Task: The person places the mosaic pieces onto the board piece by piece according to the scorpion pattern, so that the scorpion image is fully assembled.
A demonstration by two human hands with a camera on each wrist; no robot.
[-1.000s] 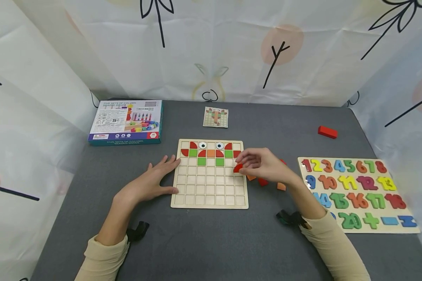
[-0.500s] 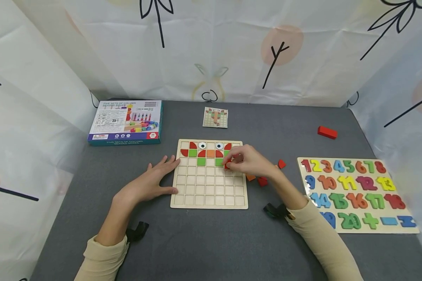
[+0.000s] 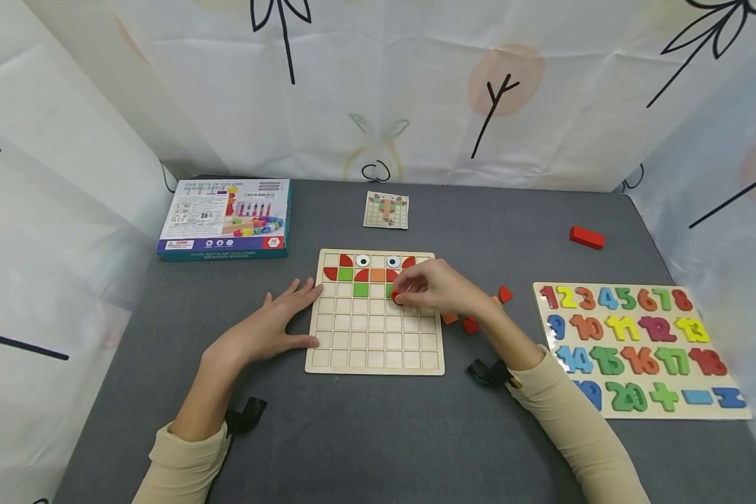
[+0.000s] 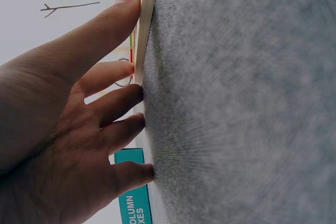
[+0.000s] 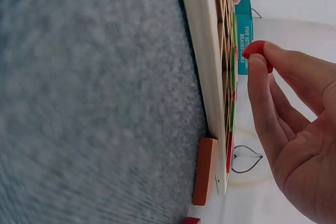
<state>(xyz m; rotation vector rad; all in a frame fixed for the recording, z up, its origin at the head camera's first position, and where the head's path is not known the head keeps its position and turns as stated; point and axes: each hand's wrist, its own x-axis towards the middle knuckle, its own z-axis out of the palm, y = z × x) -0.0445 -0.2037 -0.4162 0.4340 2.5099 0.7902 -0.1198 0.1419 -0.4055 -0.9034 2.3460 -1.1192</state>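
Pinching a red piece (image 5: 255,48), the right hand (image 3: 437,288) hovers above the board (image 3: 375,341).

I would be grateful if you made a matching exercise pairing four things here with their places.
Things:
1. Red piece
2. Left hand
3. Picture card
4. Number board

Places:
A. On the right side of the table
B. Pinched by the right hand
C. Beyond the grid board's far edge
D. At the grid board's left edge

Pairs: 1-B, 2-D, 3-C, 4-A
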